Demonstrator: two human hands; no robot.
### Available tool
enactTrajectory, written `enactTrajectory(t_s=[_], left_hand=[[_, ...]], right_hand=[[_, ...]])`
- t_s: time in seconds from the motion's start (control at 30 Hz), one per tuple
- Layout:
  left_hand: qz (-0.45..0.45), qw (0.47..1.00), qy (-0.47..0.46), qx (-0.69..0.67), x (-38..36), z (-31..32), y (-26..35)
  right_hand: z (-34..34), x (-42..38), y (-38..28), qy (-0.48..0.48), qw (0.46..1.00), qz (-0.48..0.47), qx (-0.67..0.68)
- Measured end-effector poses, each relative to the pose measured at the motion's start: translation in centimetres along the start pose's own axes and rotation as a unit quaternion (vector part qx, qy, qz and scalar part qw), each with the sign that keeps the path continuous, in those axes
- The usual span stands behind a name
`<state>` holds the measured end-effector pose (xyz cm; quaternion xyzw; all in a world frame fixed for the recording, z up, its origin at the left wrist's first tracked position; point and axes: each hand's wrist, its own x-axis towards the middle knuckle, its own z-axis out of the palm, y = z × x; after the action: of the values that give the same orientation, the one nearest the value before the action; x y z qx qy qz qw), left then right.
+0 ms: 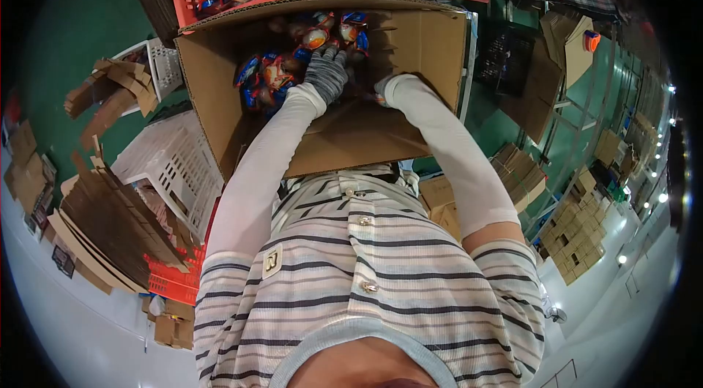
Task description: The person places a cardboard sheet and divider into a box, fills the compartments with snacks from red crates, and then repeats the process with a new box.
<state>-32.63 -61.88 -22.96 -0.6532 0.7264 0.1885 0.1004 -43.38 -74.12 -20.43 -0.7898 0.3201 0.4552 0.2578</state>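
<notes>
An open cardboard box (326, 150) stands in front of me, with both my hands inside it. My left hand (326, 75), in a grey striped glove, lies over wrapped packets near the far wall, its fingers extended and a little apart. Beside it is a heap of shiny blue, red and clear packets (274, 75) with round contents. Further packets (316, 38) sit beyond the fingertips. My right hand (383, 88) is lower in the box, on the right side; its fingers are mostly hidden by the wrist and shadow, so its grip does not show.
Two red plastic crates (256, 1) full of similar packets stand just beyond the box. At the left are a white perforated crate (172, 176) and stacked flattened cardboard (110, 216). A metal rack (578, 124) and more cardboard (520, 172) are at the right.
</notes>
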Motion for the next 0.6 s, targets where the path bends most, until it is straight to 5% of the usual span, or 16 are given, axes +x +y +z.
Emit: enactTrajectory(t_s=[0.07, 0.2, 0.43, 0.5, 0.53, 0.6], left_hand=[[-0.007, 0.991, 0.071, -0.11, -0.2, 0.6, -0.5], [-0.052, 0.986, 0.061, -0.147, -1.0, -0.5, -0.9], [-0.111, 0.906, 0.161, -0.376, -2.0, 0.1, -1.8], [-0.182, 0.804, 0.162, -0.543, -1.8, 1.8, -1.9], [-0.282, 0.632, 0.14, -0.708, -1.8, 2.4, -1.2], [-0.299, 0.58, 0.085, -0.753, -1.4, 3.9, -1.3]], right_hand=[[1.5, 0.5, 0.2, -0.003, 1.0, 0.003, 0.003], [1.3, -2.4, 0.1, -0.048, 0.998, -0.031, -0.036], [2.4, 4.0, -1.7, 0.079, 0.991, 0.053, 0.092], [1.9, 4.7, -1.4, 0.098, 0.987, 0.067, 0.108], [1.5, 4.6, -1.0, 0.094, 0.987, 0.07, 0.112], [-1.6, 1.4, -0.6, 0.073, 0.991, 0.059, 0.1]])
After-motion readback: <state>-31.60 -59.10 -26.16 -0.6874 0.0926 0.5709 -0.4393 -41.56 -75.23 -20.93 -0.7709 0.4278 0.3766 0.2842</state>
